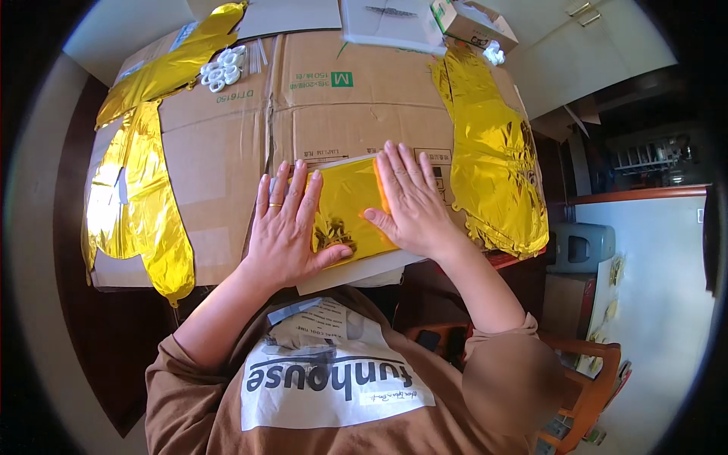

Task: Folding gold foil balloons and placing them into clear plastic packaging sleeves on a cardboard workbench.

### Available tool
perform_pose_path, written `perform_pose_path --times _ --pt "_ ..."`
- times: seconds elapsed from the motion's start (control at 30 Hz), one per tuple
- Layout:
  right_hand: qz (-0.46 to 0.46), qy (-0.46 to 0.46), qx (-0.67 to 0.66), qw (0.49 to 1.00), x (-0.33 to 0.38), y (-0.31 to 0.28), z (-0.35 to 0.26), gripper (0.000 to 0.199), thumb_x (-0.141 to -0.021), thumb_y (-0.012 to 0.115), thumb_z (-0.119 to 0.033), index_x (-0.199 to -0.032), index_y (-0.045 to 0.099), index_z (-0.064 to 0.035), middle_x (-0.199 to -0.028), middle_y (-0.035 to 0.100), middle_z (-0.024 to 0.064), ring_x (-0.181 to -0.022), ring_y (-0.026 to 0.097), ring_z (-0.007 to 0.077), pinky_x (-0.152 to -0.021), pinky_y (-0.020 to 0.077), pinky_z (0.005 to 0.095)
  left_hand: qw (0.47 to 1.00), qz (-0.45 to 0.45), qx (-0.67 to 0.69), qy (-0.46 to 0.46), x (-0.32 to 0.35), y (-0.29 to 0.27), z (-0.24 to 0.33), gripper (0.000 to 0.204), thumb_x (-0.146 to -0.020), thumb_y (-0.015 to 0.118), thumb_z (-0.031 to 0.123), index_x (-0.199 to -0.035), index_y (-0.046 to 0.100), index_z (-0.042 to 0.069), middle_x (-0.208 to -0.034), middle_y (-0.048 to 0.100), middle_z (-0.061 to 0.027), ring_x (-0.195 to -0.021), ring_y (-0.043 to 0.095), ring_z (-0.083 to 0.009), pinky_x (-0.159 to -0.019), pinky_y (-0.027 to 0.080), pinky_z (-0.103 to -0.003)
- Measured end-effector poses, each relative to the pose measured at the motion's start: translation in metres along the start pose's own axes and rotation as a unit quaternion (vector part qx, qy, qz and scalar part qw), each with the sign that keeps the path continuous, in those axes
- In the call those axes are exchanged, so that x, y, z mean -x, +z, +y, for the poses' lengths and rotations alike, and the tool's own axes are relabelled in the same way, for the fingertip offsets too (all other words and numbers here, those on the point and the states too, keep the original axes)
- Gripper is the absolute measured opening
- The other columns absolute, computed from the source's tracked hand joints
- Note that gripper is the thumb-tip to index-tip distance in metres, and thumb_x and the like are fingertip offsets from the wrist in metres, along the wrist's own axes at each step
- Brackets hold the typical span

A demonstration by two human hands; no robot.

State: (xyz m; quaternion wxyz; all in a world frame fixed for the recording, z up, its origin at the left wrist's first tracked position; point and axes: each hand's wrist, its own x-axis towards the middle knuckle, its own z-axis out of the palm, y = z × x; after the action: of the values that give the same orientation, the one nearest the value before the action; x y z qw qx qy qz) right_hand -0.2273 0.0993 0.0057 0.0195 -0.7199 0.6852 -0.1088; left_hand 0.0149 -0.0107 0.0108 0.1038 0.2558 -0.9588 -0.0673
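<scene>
A folded piece of shiny gold foil (345, 197) lies flat in front of me, on a pale sheet (371, 273) at the cardboard's near edge. My left hand (284, 227) presses flat on its left side, fingers apart and a ring on one finger. On its right side rests my right hand (413, 201), palm down with the fingers stretched out. An orange edge shows beside the right hand; what it belongs to I cannot tell. Dark creases mark the foil near my left thumb.
Flat gold foil balloons lie at the left (144, 205), the far left (167, 68) and the right (497, 159) of the cardboard (341, 106). White rings (224, 67) sit at the back left. A small open box (478, 26) stands at the back right, a wooden chair (584, 394) lower right.
</scene>
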Motion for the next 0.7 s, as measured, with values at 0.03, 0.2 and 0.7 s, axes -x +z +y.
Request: perform_pose_path --times 0.03,0.2,0.7 --pt "-0.009 0.02 0.002 1.0 0.002 -0.003 0.003 0.088 -0.104 0.042 -0.059 -0.159 0.021 0.0063 -0.166 0.02 0.0278 -0.157 0.013 0.0402 -0.126 0.0044 0.056 1.0 0.001 0.0 0.0 0.0 0.001 0.0 0.11 -0.088 0.043 0.084 -0.157 0.032 -0.001 -0.164 0.028 -0.0251 -0.156 0.017 -0.0409 -0.125 0.005 -0.056" --pt "0.015 0.067 -0.027 0.997 0.013 -0.036 0.011 0.085 -0.105 0.039 -0.058 -0.16 0.019 0.0039 -0.167 0.019 0.0257 -0.157 0.014 0.0399 -0.126 0.0036 0.0562 1.0 -0.005 0.0 -0.007 0.0 0.001 0.002 0.11 -0.088 0.045 0.084 -0.158 0.031 0.0 -0.165 0.026 -0.0244 -0.156 0.016 -0.0405 -0.125 0.005 -0.056" --pt "-0.015 0.014 -0.053 0.998 -0.002 -0.002 -0.001 0.081 -0.104 0.048 -0.048 -0.16 0.021 0.0037 -0.167 0.02 0.026 -0.156 0.017 0.0397 -0.126 0.0067 0.0562 1.0 0.009 0.008 0.0 0.0 0.004 -0.001 0.11 -0.088 0.045 0.084 -0.157 0.032 -0.001 -0.165 0.027 -0.0247 -0.156 0.017 -0.0398 -0.126 0.006 -0.055"
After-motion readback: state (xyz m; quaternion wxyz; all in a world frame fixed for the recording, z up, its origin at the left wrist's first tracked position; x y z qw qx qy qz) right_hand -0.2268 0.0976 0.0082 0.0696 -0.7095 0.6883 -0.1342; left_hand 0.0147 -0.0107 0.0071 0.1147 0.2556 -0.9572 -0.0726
